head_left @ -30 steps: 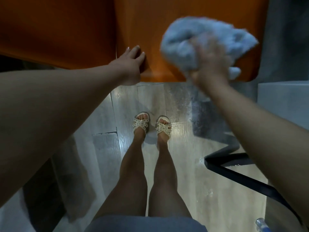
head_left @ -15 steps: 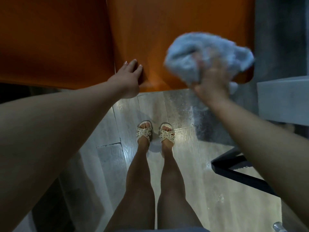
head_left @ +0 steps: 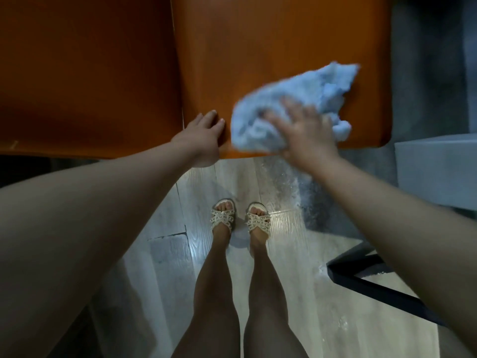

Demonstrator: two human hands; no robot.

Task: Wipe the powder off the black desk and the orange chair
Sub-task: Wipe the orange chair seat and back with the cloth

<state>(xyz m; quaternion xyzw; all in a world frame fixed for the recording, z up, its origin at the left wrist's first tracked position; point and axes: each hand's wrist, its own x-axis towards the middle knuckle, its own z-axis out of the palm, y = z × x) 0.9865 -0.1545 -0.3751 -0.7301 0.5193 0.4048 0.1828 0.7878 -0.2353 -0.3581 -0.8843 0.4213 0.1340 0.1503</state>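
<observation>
The orange chair seat [head_left: 271, 47] fills the upper middle, and a second orange surface [head_left: 90, 73] adjoins it on the left. My right hand [head_left: 307, 133] grips a bunched light-blue cloth [head_left: 304, 94] and holds it down on the seat near its front right edge. My left hand [head_left: 201, 135] rests with straight fingers on the seat's front edge, just left of the cloth. No powder shows on the bare orange surface. The black desk top is out of view.
White powder [head_left: 286, 182] lies scattered on the pale wood floor below the seat's front edge. My sandalled feet [head_left: 240, 218] stand just in front of the chair. A black frame bar [head_left: 366, 275] crosses the floor at lower right, and a grey block [head_left: 436, 171] stands at right.
My right hand has brought the cloth down from the air onto the seat near its front edge. The view has tilted, showing more of the seat. My left hand stays on the front edge.
</observation>
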